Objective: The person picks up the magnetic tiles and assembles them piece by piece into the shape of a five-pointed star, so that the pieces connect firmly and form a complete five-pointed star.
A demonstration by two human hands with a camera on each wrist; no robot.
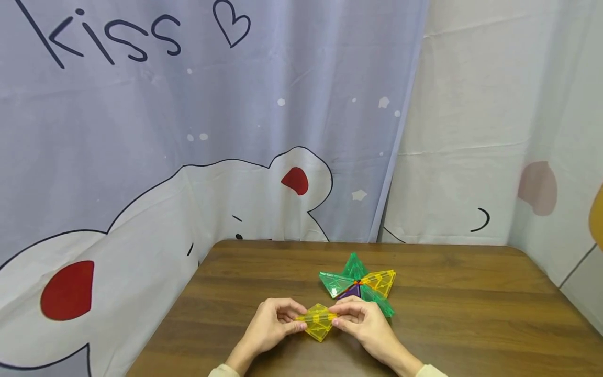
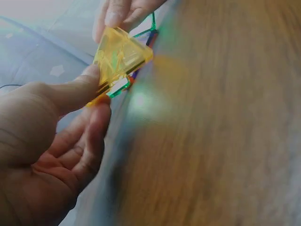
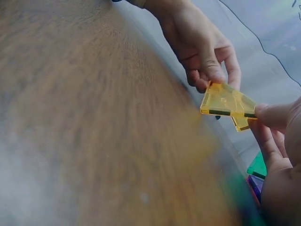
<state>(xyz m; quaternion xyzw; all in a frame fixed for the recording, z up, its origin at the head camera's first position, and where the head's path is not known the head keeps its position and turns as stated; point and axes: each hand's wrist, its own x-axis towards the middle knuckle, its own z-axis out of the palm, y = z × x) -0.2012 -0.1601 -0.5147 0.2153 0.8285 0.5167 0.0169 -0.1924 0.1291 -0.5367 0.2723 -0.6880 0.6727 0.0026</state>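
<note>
Two yellow translucent triangular magnetic tiles [image 1: 319,324], set edge to edge in a diamond shape, are held between both hands just above the wooden table. My left hand [image 1: 270,325] pinches the left corner between thumb and fingers. On the opposite corner, my right hand [image 1: 365,324] does the same. The left wrist view shows a yellow tile [image 2: 121,54] tilted, with the left thumb on its face. In the right wrist view, one yellow tile [image 3: 225,100] faces up and a second one's edge shows below it.
Just beyond the right hand lies a star-like build of triangular magnetic tiles: green [image 1: 354,267], yellow [image 1: 380,283] and purple [image 1: 350,291]. The right hand partly covers it. The brown wooden table [image 1: 447,293] ends at a printed curtain [image 1: 235,199] behind.
</note>
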